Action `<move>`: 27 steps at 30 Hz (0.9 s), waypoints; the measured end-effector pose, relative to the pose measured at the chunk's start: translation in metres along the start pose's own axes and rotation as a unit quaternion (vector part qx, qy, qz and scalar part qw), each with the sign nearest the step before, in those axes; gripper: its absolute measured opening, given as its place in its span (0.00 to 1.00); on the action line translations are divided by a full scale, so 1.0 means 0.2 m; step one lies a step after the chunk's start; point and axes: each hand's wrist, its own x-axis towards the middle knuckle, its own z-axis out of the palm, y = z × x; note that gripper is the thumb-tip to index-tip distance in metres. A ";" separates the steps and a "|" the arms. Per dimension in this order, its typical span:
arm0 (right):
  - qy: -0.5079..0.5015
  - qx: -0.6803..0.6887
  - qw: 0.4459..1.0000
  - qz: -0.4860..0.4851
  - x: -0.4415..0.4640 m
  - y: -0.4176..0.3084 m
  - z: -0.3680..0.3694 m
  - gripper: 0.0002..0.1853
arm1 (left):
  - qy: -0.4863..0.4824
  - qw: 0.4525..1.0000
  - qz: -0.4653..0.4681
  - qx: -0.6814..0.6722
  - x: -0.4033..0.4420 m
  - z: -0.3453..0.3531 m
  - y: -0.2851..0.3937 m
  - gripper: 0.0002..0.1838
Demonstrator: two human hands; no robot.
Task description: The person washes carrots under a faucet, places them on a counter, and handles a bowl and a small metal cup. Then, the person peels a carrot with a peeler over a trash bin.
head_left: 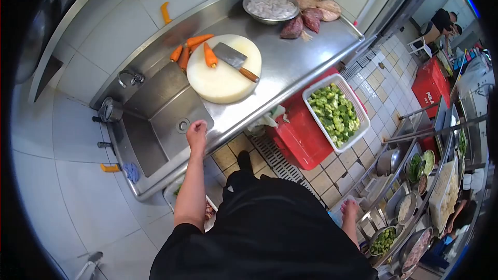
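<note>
My left hand [196, 135] is over the front edge of the steel sink [171, 119], its fingers curled in with nothing visible between them. Off to the right, my right hand [350, 206] hangs low beside the shelves, near some clear and blue plastic [337, 217]; its small, blurred fingers do not show clearly. Neither hand touches the round white chopping board [223, 88] on the counter. A cleaver [231, 55] with a wooden handle lies on it beside a carrot [210, 55]. More carrots [199, 39] lie behind the board.
A metal bowl of pale food [270, 15] and several meat pieces [312, 19] sit along the counter's far end. A white crate of cut green vegetables [365, 119] rests on a red box [301, 145]. Shelves with bowls [389, 162] line the right. A person [441, 26] is farther back.
</note>
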 end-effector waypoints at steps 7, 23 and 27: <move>-0.154 -0.220 0.786 -0.556 -0.56 -0.92 1.54 0.10 | -0.113 0.991 0.077 -0.003 0.82 0.26 0.34 0.13; -0.277 -0.415 0.497 -0.710 -0.95 -1.57 2.85 0.18 | -0.093 0.973 0.012 0.210 1.06 0.45 0.32 0.31; -0.295 -0.371 0.522 -0.709 -1.18 -1.87 3.02 0.13 | -0.128 0.976 0.047 0.172 0.90 0.43 0.35 0.33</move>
